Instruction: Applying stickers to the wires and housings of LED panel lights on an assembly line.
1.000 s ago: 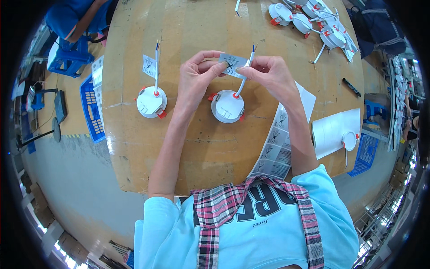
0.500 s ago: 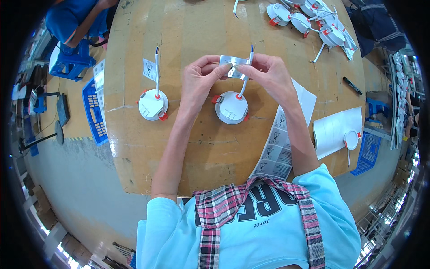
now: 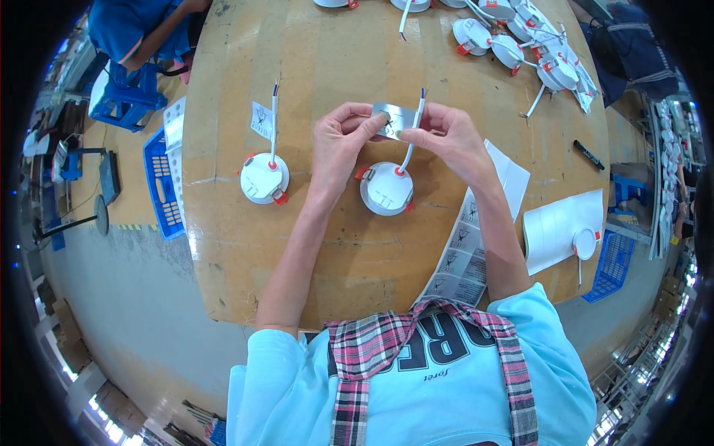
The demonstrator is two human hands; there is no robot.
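Both hands hold a small silver label (image 3: 395, 119) above the wooden table (image 3: 312, 238). My left hand (image 3: 339, 140) pinches its left end, thumb on its face. My right hand (image 3: 450, 135) grips its right end beside a white cable (image 3: 412, 134) that rises from a round white downlight (image 3: 386, 188) with red clips. This lamp lies face down just below the hands. A second white downlight (image 3: 263, 178) with its own upright cable lies to the left, with a small label (image 3: 261, 120) behind it.
A strip of printed labels (image 3: 461, 256) lies under my right forearm. A white sheet (image 3: 554, 230) with another lamp sits at the right, near a black marker (image 3: 587, 154). Several more lamps (image 3: 513, 37) lie at the far edge. A blue crate (image 3: 161, 182) stands left of the table.
The hands stay at the label over the lamp; my left thumb has slid slightly along the label's face. The lamps have not moved.
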